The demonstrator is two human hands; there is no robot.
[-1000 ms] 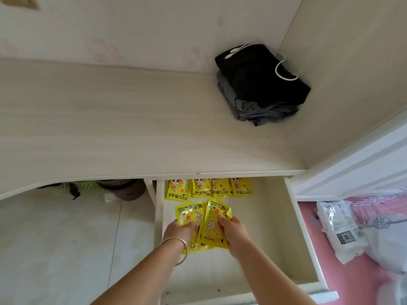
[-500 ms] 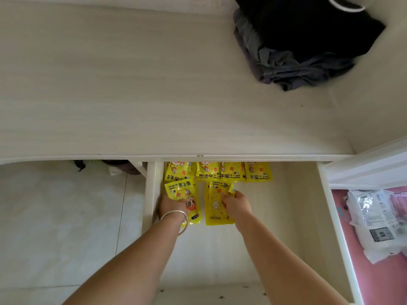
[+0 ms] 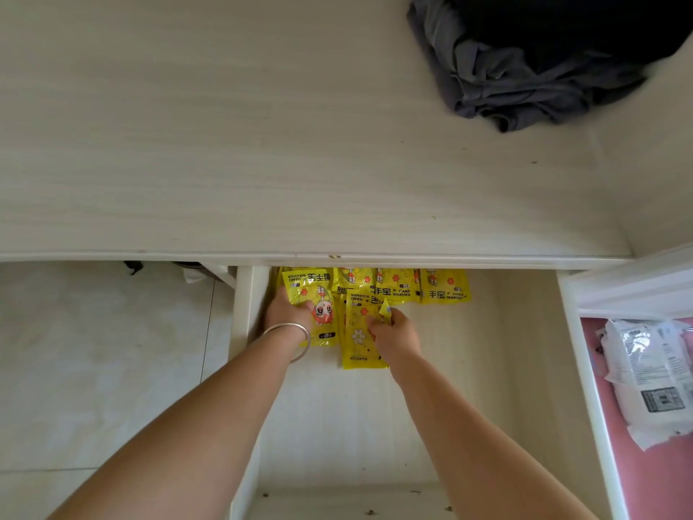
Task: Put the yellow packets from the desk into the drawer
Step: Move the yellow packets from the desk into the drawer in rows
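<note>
Below the pale wooden desk (image 3: 262, 144) a white drawer (image 3: 577, 350) stands pulled out. Several yellow packets (image 3: 442, 290) lie in a row at its back, half under the desk edge. My left hand (image 3: 287, 313), a silver bangle on the wrist, grips a yellow packet with a cartoon figure (image 3: 313, 294) at the drawer's back left. Beside it my right hand (image 3: 393, 332) holds the top corner of a yellow packet with a white flower (image 3: 358, 335), which lies flat on the drawer floor. No packets show on the desk top.
A heap of black and grey clothes (image 3: 525, 69) sits on the desk's back right. To the right of the drawer a white plastic package (image 3: 652, 377) lies on a pink surface. White floor tiles (image 3: 93, 369) are on the left, with dark items under the desk.
Both hands have pushed their packets deeper toward the drawer's back and spread them apart, left packet to the left. My head has come closer and tilted further down.
</note>
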